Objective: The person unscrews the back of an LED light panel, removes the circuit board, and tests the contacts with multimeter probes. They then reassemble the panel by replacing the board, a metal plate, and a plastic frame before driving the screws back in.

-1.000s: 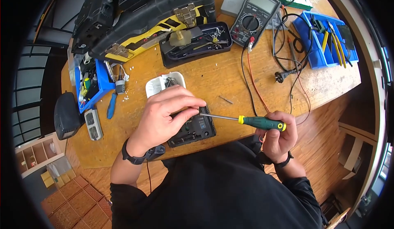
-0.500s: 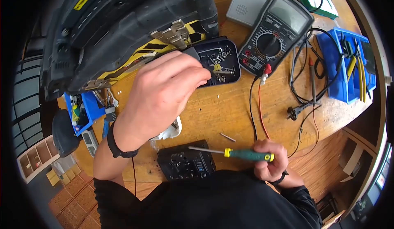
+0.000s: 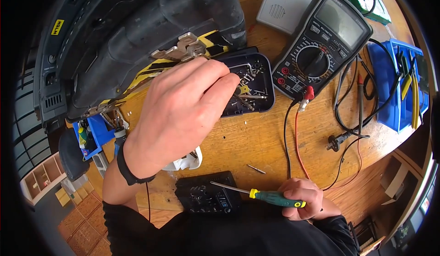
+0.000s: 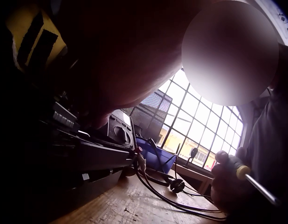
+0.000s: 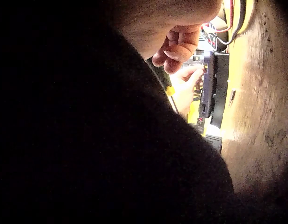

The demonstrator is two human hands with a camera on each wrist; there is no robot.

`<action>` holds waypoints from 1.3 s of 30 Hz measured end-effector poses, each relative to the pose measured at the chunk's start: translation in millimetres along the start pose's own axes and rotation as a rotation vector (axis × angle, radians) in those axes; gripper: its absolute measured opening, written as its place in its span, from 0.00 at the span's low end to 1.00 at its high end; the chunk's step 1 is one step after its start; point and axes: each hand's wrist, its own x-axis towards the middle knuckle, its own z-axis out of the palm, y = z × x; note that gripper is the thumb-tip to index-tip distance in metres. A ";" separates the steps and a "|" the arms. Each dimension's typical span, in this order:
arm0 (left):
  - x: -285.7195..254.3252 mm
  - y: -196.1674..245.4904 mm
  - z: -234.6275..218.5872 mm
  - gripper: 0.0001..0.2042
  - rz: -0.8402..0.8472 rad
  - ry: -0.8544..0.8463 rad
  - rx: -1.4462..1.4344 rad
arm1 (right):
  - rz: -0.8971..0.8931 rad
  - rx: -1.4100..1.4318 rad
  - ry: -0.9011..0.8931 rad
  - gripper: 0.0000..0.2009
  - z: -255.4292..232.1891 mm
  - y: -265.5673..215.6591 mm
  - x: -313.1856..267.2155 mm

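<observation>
My left hand (image 3: 176, 114) reaches over the left part of a dark tray (image 3: 272, 101) of screws and small metal parts. Its thumb and forefinger come together above the tray; whether they pinch anything is hidden. The right wrist view also shows this left hand (image 5: 182, 91) beside the tray (image 5: 209, 86). Lower right, my right hand (image 3: 303, 198) grips the green and yellow handle of a screwdriver (image 3: 275, 198). The screwdriver's shaft points left, over a black device (image 3: 195, 196) near the table's front edge. In the left wrist view the right hand (image 4: 225, 179) holds the screwdriver (image 4: 261, 189).
A large black and yellow case (image 3: 151, 31) stands behind the left hand. Right of the tray lie a multimeter (image 3: 323, 45) with leads, a plug (image 3: 337, 142) and a blue bin (image 3: 389, 111). A white container (image 3: 190, 163) is partly under the left wrist. A thin metal piece (image 3: 256, 169) lies on the table.
My left hand has moved from the screwdriver's tip up and away to the tray. The screwdriver stays in my right hand, its tip now free of the left fingers. The head view has shifted.
</observation>
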 end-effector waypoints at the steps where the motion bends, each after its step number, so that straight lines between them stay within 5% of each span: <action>1: -0.5 0.0 -1.2 0.12 -0.004 -0.008 0.008 | 0.003 -0.013 0.001 0.23 0.0 -0.4 0.3; 15: 12.4 2.0 3.0 0.12 -0.023 -0.112 0.067 | -0.025 -0.107 0.018 0.16 3.0 0.8 5.0; 31: 16.1 3.8 1.2 0.10 -0.136 -0.141 0.089 | -0.014 -0.062 0.043 0.23 3.1 0.2 -1.2; 39: 25.8 2.0 12.6 0.08 -0.032 -0.155 0.110 | -0.013 -0.045 0.031 0.23 2.3 1.2 -1.7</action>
